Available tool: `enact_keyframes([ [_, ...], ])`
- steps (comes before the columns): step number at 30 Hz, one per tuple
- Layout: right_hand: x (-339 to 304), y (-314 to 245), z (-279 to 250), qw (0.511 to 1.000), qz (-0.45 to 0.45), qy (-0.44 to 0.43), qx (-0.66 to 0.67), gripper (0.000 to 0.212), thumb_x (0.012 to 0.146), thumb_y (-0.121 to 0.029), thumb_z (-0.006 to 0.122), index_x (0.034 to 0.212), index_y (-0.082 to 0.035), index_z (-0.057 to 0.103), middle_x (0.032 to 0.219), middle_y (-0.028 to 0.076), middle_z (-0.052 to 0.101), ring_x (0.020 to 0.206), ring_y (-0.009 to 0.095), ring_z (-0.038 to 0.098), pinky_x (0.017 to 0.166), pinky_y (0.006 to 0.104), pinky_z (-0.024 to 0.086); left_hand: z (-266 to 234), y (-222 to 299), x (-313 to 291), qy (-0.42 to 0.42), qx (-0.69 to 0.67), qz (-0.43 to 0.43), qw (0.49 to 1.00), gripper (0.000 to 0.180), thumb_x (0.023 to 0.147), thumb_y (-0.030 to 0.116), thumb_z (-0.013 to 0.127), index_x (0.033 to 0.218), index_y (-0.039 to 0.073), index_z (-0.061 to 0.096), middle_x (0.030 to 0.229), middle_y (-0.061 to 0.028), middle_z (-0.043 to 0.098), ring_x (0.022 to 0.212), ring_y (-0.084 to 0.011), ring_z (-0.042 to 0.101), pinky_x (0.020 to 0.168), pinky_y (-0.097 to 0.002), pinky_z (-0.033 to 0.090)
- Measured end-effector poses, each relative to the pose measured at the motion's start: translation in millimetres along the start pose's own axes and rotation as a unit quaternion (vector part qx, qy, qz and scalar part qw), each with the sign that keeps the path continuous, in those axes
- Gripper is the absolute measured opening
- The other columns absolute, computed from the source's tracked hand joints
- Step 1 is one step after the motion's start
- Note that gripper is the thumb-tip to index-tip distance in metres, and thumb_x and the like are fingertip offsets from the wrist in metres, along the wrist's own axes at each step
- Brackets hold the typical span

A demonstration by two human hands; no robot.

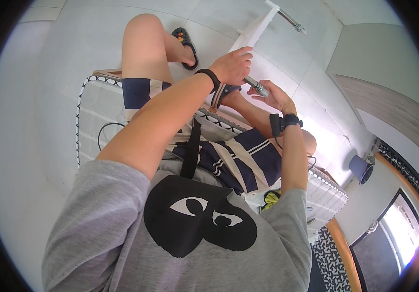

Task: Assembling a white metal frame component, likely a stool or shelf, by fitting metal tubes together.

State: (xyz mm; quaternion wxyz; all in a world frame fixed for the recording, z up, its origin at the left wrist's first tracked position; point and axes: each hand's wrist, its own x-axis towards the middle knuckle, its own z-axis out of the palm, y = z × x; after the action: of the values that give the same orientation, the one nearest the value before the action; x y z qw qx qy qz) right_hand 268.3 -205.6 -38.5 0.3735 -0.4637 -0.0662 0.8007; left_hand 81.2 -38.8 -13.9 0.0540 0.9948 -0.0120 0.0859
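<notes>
My left hand [233, 66], with a black band at the wrist, is closed around the near end of a long white board [256, 31]. A silver metal rod [257, 86] sticks out from that end toward my right hand. A second metal rod [292, 22] juts from the board's far end. My right hand [276, 99], wearing a black wrist device [285, 124], is beside the near rod's tip. Its fingers are apart, with the tip between thumb and fingers; whether they touch it I cannot tell.
I sit on a light cushioned seat [92, 107] with a black-and-white edge. My bare legs are below the board, one foot in a dark clog [185, 46] on pale floor tiles [219, 17]. A grey-blue bucket [360, 169] is at the right, near a wooden-fronted cabinet [385, 97].
</notes>
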Motion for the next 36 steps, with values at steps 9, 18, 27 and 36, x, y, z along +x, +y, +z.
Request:
enact_keyframes([
  [9,-23.2,-29.3,29.5,0.915,-0.072,0.134,-0.373,0.027,0.092,-0.028,0.064,0.106,-0.006,0.067,0.097,0.004,0.065,0.096,0.012,0.058,0.089,0.0280,0.044,-1.3,1.3,0.3,-0.011,-0.006,-0.010,1.000,0.036,0.068,0.044,0.075,0.072,0.008,0.070,0.083,-0.0022,0.063,0.107,-0.0194,0.057,0.119,-0.0404,0.027],
  [18,-33.2,-13.4,62.4,0.797,-0.150,0.236,-0.536,0.025,0.085,-0.019,0.072,0.100,-0.003,0.061,0.093,0.010,0.066,0.089,0.024,0.064,0.084,0.0349,0.048,0.9,2.1,0.6,-0.006,0.000,-0.008,1.000,0.035,0.068,0.043,0.074,0.072,0.009,0.071,0.082,-0.0019,0.064,0.107,-0.0188,0.057,0.120,-0.0395,0.027],
  [27,-22.4,9.1,62.0,0.630,-0.328,0.330,-0.622,0.032,0.082,-0.014,0.071,0.110,-0.004,0.061,0.089,0.014,0.062,0.090,0.033,0.060,0.080,0.0398,0.048,1.2,0.7,1.0,-0.009,0.014,-0.008,1.000,0.028,0.071,0.038,0.070,0.070,0.011,0.072,0.081,-0.0016,0.066,0.106,-0.0174,0.058,0.119,-0.0391,0.026],
  [36,-7.3,-36.1,31.1,0.976,0.109,0.076,-0.170,0.042,0.092,-0.038,0.047,0.095,-0.002,0.069,0.089,0.008,0.069,0.091,0.020,0.067,0.083,0.0321,0.054,1.4,-0.4,-2.1,0.012,0.007,-0.006,1.000,0.030,0.069,0.040,0.071,0.070,0.010,0.072,0.081,-0.0025,0.066,0.105,-0.0181,0.058,0.119,-0.0396,0.027],
])
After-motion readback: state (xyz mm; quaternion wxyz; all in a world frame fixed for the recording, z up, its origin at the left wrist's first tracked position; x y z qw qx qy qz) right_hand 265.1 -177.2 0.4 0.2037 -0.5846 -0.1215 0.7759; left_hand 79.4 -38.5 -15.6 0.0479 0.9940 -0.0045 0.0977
